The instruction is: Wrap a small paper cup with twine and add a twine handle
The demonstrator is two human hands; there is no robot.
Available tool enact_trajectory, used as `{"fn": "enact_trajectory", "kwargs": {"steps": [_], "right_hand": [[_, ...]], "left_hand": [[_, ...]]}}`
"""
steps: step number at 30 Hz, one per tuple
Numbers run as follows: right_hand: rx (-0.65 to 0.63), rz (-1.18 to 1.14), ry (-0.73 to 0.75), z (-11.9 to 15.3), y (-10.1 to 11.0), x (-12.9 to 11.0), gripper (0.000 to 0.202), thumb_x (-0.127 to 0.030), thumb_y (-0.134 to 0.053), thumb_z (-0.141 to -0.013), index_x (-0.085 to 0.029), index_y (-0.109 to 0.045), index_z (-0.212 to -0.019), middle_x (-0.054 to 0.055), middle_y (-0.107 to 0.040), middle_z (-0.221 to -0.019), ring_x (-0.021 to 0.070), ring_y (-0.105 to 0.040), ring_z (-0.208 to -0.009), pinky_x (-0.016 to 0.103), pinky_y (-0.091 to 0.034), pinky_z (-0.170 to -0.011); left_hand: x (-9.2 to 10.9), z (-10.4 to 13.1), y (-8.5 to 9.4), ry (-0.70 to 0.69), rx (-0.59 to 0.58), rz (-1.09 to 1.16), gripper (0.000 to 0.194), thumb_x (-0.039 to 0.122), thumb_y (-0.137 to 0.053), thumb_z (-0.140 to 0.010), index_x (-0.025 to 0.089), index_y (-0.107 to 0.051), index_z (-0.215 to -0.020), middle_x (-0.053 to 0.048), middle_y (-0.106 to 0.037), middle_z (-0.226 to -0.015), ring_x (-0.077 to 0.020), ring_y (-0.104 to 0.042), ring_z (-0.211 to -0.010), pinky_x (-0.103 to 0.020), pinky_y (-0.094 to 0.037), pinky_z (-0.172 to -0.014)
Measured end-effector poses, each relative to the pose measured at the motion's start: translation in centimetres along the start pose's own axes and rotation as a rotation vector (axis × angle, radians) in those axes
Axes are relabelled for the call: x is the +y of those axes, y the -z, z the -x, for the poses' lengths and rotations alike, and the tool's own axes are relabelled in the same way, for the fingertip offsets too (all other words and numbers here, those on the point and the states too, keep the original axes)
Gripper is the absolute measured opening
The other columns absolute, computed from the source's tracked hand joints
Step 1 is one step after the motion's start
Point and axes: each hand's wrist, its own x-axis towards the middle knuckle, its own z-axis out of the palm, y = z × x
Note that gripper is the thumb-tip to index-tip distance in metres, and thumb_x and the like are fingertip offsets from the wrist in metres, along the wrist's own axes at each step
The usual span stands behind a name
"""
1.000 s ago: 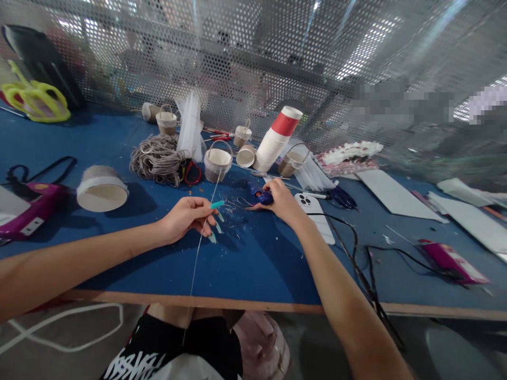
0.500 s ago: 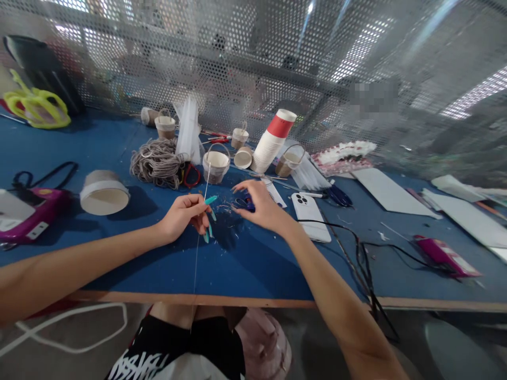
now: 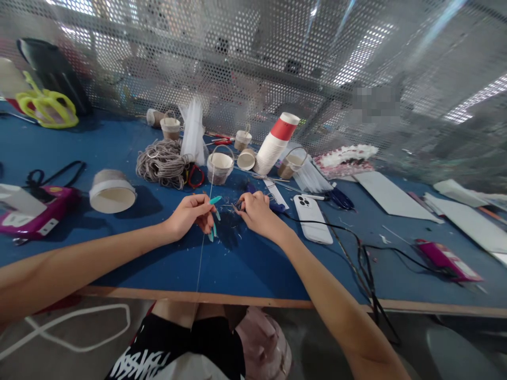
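Observation:
My left hand (image 3: 192, 214) is closed in a pinch on a thin pale thread (image 3: 200, 256), with long teal tips showing at its fingers. From the pinch the thread runs down to the lap, and upward across a small handled bucket (image 3: 220, 168); whether it touches the bucket I cannot tell. My right hand (image 3: 259, 211) has its fingers closed low over the table around a blue-handled tool (image 3: 277, 207), mostly hidden by the hand. Small thread scraps lie between the two hands. A larger paper cup (image 3: 112, 192) lies tipped left of my left hand.
Behind the hands stand a coil of grey cord (image 3: 162, 163), red-handled scissors (image 3: 195, 176), a leaning stack of paper cups (image 3: 275, 145) and several small buckets. To the right lie a white phone (image 3: 312, 219), black cables (image 3: 362, 264) and a purple device (image 3: 447, 258).
My right hand has come down from an open curve, and its fingers have closed around the blue-handled tool. My left hand keeps its pinch on the thread. The view has shifted slightly.

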Motion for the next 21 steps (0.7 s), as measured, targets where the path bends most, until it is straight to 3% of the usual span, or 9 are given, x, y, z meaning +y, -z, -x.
{"fn": "enact_trajectory", "kwargs": {"steps": [6, 12, 17, 21], "right_hand": [[0.068, 0.045, 0.021, 0.2, -0.3, 0.0, 0.015, -0.024, -0.038, -0.089, -0.015, -0.049, -0.095, 0.016, -0.059, -0.094, 0.0293, -0.042, -0.09, 0.042, -0.031, -0.078], [0.105, 0.071, 0.024, 0.3, -0.1, 0.4, 0.019, -0.026, -0.036, -0.092, -0.018, -0.051, -0.085, 0.012, -0.06, -0.086, 0.0273, -0.043, -0.088, 0.04, -0.03, -0.076], [0.103, -0.019, 0.059, 0.5, 0.5, 1.0, 0.032, -0.044, -0.031, -0.094, -0.021, -0.05, -0.083, 0.008, -0.055, -0.088, 0.0243, -0.042, -0.088, 0.038, -0.032, -0.079], [0.006, -0.096, 0.136, 0.7, 1.2, 1.8, 0.036, -0.058, -0.051, -0.081, -0.022, -0.051, -0.087, 0.007, -0.05, -0.1, 0.0246, -0.041, -0.094, 0.038, -0.035, -0.083]], "left_hand": [[-0.2, -0.1, 0.0, -0.005, 0.009, 0.004, 0.029, 0.039, -0.066, -0.074, 0.015, -0.051, -0.07, 0.0, -0.061, -0.047, -0.0105, -0.055, -0.035, -0.02, -0.046, -0.038], [-0.2, -0.2, 0.1, -0.009, 0.004, 0.019, 0.027, 0.038, -0.065, -0.075, 0.015, -0.052, -0.07, 0.0, -0.061, -0.048, -0.0101, -0.055, -0.036, -0.019, -0.044, -0.037], [-0.2, -0.2, 0.1, -0.004, 0.016, 0.003, 0.029, 0.04, -0.064, -0.076, 0.015, -0.051, -0.07, 0.001, -0.061, -0.047, -0.0097, -0.055, -0.036, -0.019, -0.044, -0.038], [-0.2, -0.2, 0.0, -0.001, 0.016, 0.002, 0.029, 0.04, -0.064, -0.076, 0.015, -0.05, -0.07, 0.001, -0.061, -0.047, -0.0098, -0.055, -0.036, -0.019, -0.045, -0.038]]}}
